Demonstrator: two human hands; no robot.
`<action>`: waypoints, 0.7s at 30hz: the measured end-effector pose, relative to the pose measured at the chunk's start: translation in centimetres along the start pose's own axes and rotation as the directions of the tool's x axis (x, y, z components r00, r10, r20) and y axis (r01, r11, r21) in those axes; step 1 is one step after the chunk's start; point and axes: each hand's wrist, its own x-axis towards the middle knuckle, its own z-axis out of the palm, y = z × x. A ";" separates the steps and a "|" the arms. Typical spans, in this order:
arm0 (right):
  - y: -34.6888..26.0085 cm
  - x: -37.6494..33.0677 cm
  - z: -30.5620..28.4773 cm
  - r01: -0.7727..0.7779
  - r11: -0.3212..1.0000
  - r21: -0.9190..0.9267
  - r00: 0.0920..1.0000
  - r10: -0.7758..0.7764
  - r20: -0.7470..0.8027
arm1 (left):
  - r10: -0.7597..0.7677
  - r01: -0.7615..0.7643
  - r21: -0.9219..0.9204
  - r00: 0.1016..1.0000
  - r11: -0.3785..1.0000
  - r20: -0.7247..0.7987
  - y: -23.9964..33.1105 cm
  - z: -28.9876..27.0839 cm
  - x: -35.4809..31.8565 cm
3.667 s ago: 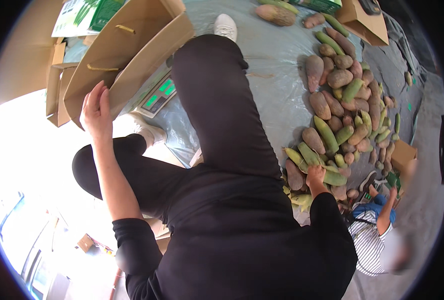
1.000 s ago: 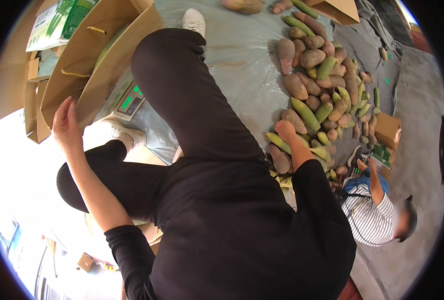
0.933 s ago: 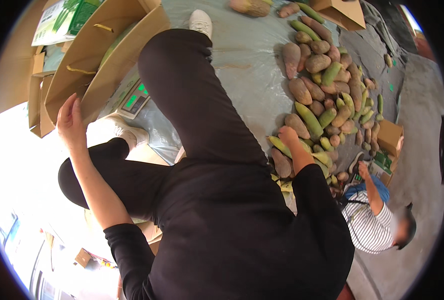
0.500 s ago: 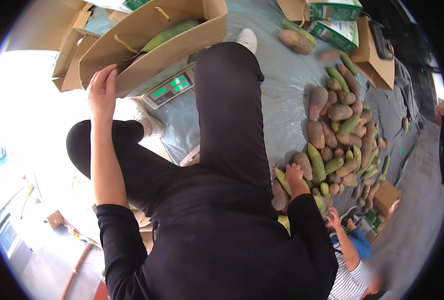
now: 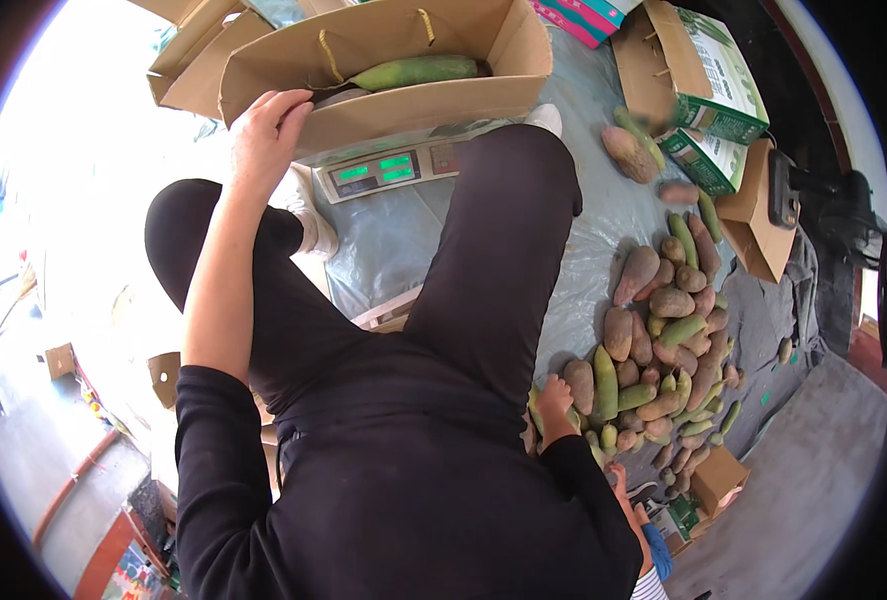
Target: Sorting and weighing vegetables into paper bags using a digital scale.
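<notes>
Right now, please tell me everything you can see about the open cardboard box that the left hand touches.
The cardboard box is plain brown, long and open at the top, with its flaps standing outward. It sits on a weighing scale whose green display shows below its front wall. Inside lies one long green fruit, beside a yellowish strap over the rim. The left hand rests its fingers on the box's front left corner. More cardboard stands behind it.

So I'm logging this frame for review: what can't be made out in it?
Head view only:
- Right hand: fingertips buried in the pile of mangoes; any grip is hidden.
- Left hand on the cardboard box: fingertips curl over the rim.
- Scale: digits too small.
- Upper left: washed out by glare.
</notes>
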 end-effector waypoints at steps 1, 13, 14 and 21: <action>-0.3 -1.4 -0.8 0.007 1.000 0.002 1.000 -0.007 -0.023 | 0.006 -0.006 -0.014 1.000 1.000 0.005 0.0 0.1 0.0; 3.3 0.2 -1.0 0.156 0.968 0.196 0.958 -0.100 -0.270 | 0.018 -0.017 -0.030 0.998 0.999 0.052 -0.1 -0.7 -0.1; 3.4 0.1 -2.4 0.156 0.941 0.302 0.948 -0.056 -0.313 | 0.011 -0.010 -0.026 0.998 1.000 0.065 -0.2 -0.9 -0.2; 3.9 1.4 -9.5 0.509 0.438 0.741 0.785 0.116 -0.608 | -0.019 0.011 0.044 0.983 0.999 0.184 -0.1 -1.1 -0.4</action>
